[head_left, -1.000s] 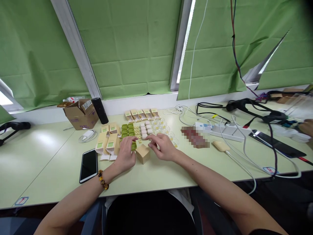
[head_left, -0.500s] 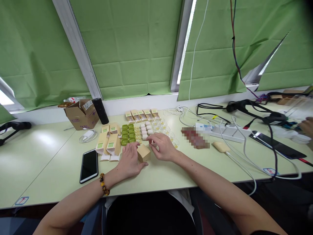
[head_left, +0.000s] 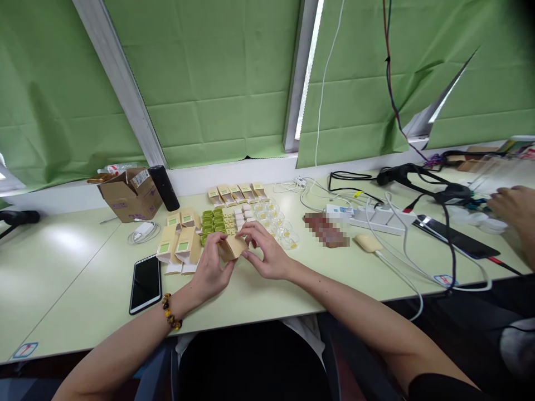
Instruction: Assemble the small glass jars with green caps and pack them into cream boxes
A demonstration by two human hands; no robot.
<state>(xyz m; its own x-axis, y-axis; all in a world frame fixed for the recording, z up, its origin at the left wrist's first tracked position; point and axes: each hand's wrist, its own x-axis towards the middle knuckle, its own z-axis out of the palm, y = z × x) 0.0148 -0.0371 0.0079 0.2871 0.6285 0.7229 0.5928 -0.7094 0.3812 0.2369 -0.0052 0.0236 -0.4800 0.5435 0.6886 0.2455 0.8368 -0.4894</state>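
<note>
A small tan cardboard box (head_left: 233, 248) is held up between my two hands, just above the table. My left hand (head_left: 211, 266) grips its left side with thumb and fingers. From the right, my right hand (head_left: 267, 253) closes on the box's other side, its thumb and fingers at the edge. Beyond the hands lie green small trays (head_left: 213, 220), little yellowish pieces (head_left: 229, 223), white round-ended pieces (head_left: 242, 214) and clear plastic cups (head_left: 276, 220) in rows. More tan boxes (head_left: 188, 245) with green labels stand left of my left hand, and another row of boxes (head_left: 238, 194) is behind.
A phone (head_left: 145, 284) lies left of my left forearm. Further back are an open carton (head_left: 131, 195) and a black cylinder (head_left: 164, 187). On the right are a power strip (head_left: 378, 218), cables, a pale yellow case (head_left: 368, 243) and another person's hand (head_left: 516, 206).
The small box has been raised and tilted toward the left. My right hand has come down onto it, and the camera view has shifted slightly right.
</note>
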